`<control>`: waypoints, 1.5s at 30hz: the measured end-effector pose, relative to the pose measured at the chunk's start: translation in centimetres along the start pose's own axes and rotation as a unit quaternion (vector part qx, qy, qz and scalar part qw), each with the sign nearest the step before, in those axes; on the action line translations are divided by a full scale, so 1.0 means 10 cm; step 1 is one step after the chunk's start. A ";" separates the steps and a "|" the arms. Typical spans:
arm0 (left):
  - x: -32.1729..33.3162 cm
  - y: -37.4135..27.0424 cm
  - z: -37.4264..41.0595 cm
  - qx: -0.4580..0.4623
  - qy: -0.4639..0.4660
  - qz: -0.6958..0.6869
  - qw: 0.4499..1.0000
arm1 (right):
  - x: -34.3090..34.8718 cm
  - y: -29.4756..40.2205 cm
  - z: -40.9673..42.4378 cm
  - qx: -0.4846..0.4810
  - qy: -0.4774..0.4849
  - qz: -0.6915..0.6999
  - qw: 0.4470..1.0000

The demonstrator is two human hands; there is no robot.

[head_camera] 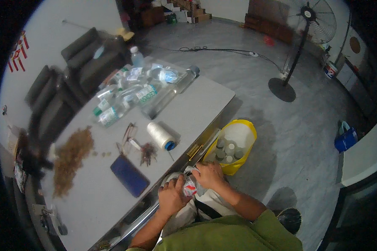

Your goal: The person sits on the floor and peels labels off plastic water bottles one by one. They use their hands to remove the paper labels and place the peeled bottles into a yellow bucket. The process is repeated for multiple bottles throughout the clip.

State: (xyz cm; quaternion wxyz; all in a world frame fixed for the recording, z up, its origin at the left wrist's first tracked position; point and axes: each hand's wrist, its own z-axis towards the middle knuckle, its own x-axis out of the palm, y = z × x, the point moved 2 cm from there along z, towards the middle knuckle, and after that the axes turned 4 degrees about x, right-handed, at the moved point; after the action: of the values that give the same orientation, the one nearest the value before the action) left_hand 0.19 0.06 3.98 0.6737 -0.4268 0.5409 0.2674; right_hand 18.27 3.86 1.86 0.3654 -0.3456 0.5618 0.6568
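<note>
Over my lap, my left hand (172, 195) has its fingers curled around a small container with a red and white label (190, 188), seemingly a plastic bottle. My right hand (210, 175) pinches a pale grey cloth or film (201, 189) against the container's far side. The fingers hide much of both. Just beyond my right hand stands a yellow-rimmed bag (253, 128) with several capped bottles (229, 152) upright inside. On the table (188, 109) to the left lie a cone of white thread (159, 135), a dark blue phone or case (129, 175) and eyeglasses (128, 135).
Several plastic bottles (144, 94) crowd the table's far end. A brown loose heap (73, 161) and a reddish-brown cluster (148, 153) also lie there. Beneath the tabletop runs a shelf (194, 152). A standing fan (282, 88) and its cable (220, 50) occupy the floor beyond.
</note>
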 end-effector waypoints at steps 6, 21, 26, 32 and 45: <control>-0.01 0.12 0.13 -0.038 0.067 -0.055 0.995 | 0.05 -0.02 0.07 -0.025 -0.039 0.001 0.999; -0.02 0.12 0.13 -0.028 0.046 -0.071 0.996 | 0.10 0.12 -0.58 -0.132 -0.142 -0.048 0.980; 0.01 0.15 0.15 -0.066 0.065 -0.091 0.992 | 0.17 0.13 -0.35 -0.136 -0.109 -0.038 0.984; 0.12 0.25 0.15 -0.038 0.058 -0.055 0.996 | 0.12 0.25 -0.07 -0.097 -0.006 -0.078 0.992; 0.09 0.01 0.06 -0.016 -0.080 0.036 0.996 | 0.13 0.26 0.36 0.003 0.178 -0.023 0.984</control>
State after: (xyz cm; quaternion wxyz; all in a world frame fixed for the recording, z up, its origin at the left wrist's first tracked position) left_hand 0.61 0.53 3.12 0.6978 -0.3948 0.4958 0.3338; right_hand 15.25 7.31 2.50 0.2757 -0.4687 0.6115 0.5748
